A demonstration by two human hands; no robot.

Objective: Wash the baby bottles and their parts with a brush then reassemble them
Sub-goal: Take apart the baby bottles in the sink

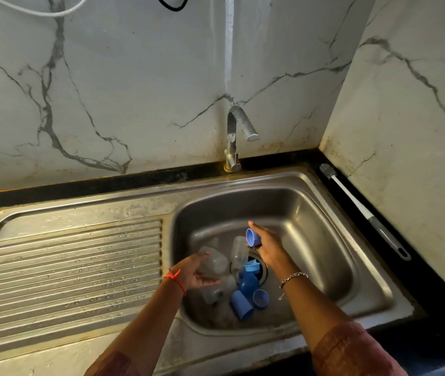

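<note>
Saw marble wall (134, 90) behind and to the right. Steel sink (310, 226) sat in the black bench (80, 183), with the ribbed drainboard (75, 267) on the left and the basin on the right. Tap (233, 137) stood at the back rim; I saw no water coming from its spout. Bottle brush (362, 207) lay on the bench strip right of the sink, bristle end toward the wall, well apart from both hands.

Both arms reached into the basin. Left hand (195, 272) had its fingers curled round a clear bottle (216, 263), held tilted above the pile. Right hand (266, 245) gripped a small blue cap (252, 237), open end facing left, above the drain.

Second clear bottle (239, 251) leaned between the hands. Another clear bottle (216, 291) lay under the left hand. Blue collar (251, 267) sat at the drain. Long blue cover (240, 305) lay on its side near the front wall, round blue lid (260, 298) just beside it. Couldn't tell which loose parts touched.
</note>
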